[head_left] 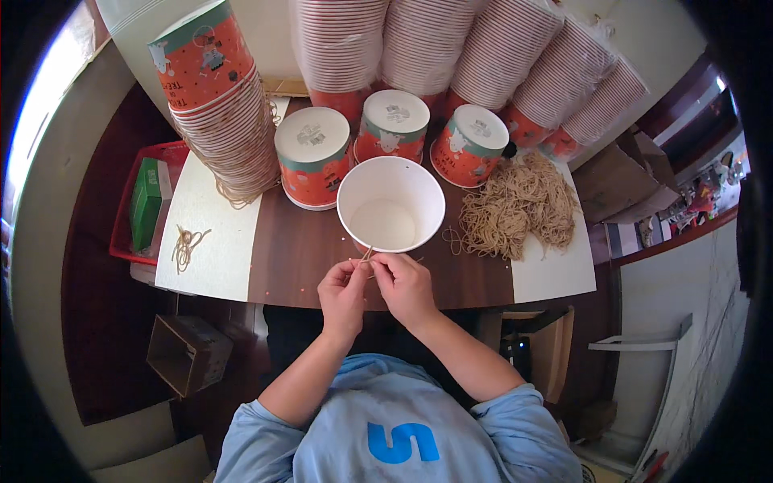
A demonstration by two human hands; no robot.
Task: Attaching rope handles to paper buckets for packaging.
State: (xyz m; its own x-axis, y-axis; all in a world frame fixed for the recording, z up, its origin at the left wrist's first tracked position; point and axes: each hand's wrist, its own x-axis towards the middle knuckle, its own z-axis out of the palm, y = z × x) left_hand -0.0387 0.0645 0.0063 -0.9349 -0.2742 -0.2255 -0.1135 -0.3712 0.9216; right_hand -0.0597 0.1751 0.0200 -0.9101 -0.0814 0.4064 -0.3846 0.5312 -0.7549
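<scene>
A white-lined paper bucket [427, 189] stands mouth up at the middle of the table, its inside bare. Right at its near rim, my left hand [344, 294] and my right hand [407, 288] meet, both with fingers pinched closed. Between the fingertips runs a thin tan cord [368, 255], close to the bucket's rim; whether it is threaded through the wall cannot be made out. Behind the bucket, three upside-down orange and green printed buckets [314, 181] stand in a row. To the right lies a big tangled heap of tan cords [519, 205].
A tall leaning stack of nested buckets [221, 129] with cords hanging from it stands at the left. A few loose cords [187, 248] lie near a red crate [133, 205]. Several plastic-wrapped bucket stacks [427, 48] line the back. Below left is an open cardboard box [189, 354].
</scene>
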